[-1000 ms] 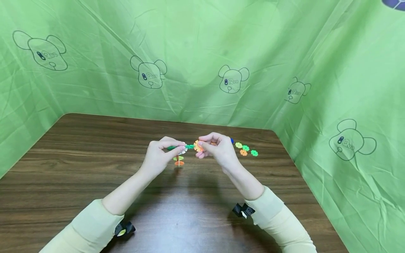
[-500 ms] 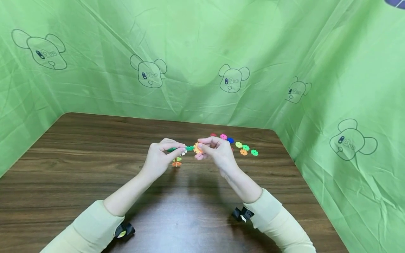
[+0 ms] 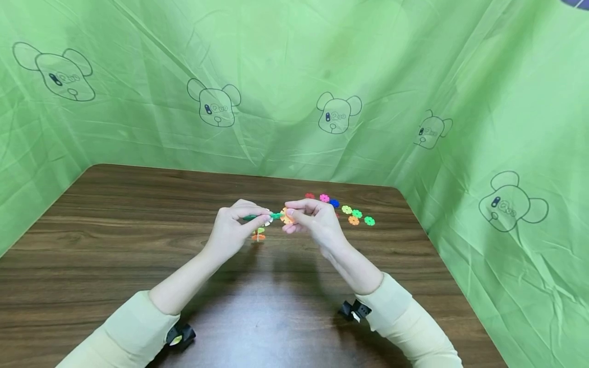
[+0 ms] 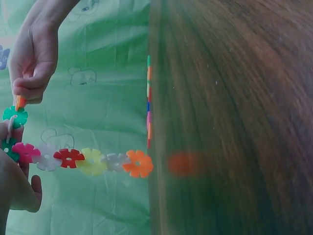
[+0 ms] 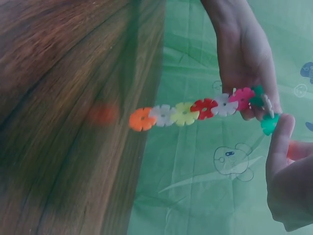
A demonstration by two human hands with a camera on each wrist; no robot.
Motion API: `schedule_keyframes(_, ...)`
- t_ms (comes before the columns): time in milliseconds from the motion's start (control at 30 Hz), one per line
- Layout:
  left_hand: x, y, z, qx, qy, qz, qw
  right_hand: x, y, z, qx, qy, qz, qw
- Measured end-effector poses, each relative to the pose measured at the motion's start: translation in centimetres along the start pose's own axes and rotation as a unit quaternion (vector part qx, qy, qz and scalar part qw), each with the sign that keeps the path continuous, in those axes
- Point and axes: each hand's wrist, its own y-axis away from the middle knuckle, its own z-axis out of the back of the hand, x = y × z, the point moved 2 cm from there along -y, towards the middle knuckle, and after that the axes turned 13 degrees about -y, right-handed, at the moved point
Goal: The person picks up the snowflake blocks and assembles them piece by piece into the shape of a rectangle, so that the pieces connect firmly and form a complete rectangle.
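Note:
My left hand (image 3: 232, 227) pinches a chain of notched, flower-shaped plastic linking discs near its top. Below the fingers the chain hangs down through pink (image 4: 26, 152), white, red (image 4: 69, 158), yellow and white discs to an orange disc (image 4: 139, 164) at its end. A green disc (image 5: 269, 124) sticks out from the chain toward my right hand (image 3: 319, 222). Between thumb and fingers, the right hand pinches a light orange disc (image 3: 286, 216) right at the edge of that green one. In the right wrist view the right fingers mostly cover this orange disc.
Loose discs lie on the wooden table (image 3: 138, 220) beyond and right of my right hand, among them pink (image 3: 324, 198), blue (image 3: 334, 203), yellow (image 3: 346, 209), orange (image 3: 353, 221) and green (image 3: 369, 221). A green cloth (image 3: 276, 148) stands behind the table's far edge.
My right hand has shifted slightly left and down, uncovering red and pink discs on the table behind it. Both hands keep their pinch, with the orange disc still against the green one.

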Motion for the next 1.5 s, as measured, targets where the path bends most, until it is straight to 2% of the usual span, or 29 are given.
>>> schedule_keyframes(100, 0.1, -0.2, 0.2, 0.015, 0.007, 0.018, 0.9997, -0.1, -0.2, 0.1, 0.014, 0.001, -0.005, 0.9999)
schedule_keyframes(333, 0.6, -0.4, 0.6, 0.063, 0.031, 0.094, 0.9931, 0.0, -0.5, 0.5, 0.062, 0.023, 0.015, 0.9977)
schedule_keyframes(533, 2.2, -0.6, 0.6, 0.067, 0.047, 0.118, 0.9896, 0.5, -0.7, 1.9, 0.077, 0.061, 0.047, 0.9941)
schedule_keyframes(700, 3.0, -0.5, 1.0, 0.062, 0.049, 0.124, 0.9891, 1.7, -0.8, 3.5, 0.066, 0.136, 0.069, 0.9861)
schedule_keyframes(800, 3.2, -0.3, 1.3, 0.065, 0.042, 0.124, 0.9893, 3.0, -0.6, 4.2, 0.061, 0.204, 0.086, 0.9732)
schedule_keyframes(933, 3.4, 0.0, 1.6, 0.067, 0.038, 0.126, 0.9890, 4.6, 0.1, 4.9, 0.060, 0.328, 0.115, 0.9356)
schedule_keyframes(1033, 3.6, 0.1, 1.9, 0.065, 0.045, 0.135, 0.9877, 5.1, 0.1, 5.9, 0.061, 0.393, 0.136, 0.9075)
schedule_keyframes(1100, 3.7, 0.1, 2.0, 0.063, 0.047, 0.142, 0.9867, 5.1, 0.0, 6.9, 0.061, 0.406, 0.139, 0.9013)
schedule_keyframes(1333, 3.8, 0.1, 2.6, 0.063, 0.063, 0.151, 0.9844, 2.0, -2.8, 14.4, 0.069, 0.430, 0.137, 0.8899)
schedule_keyframes(1500, 3.8, 0.1, 3.0, 0.074, 0.062, 0.159, 0.9825, 1.1, -3.4, 17.9, 0.081, 0.473, 0.137, 0.8668)
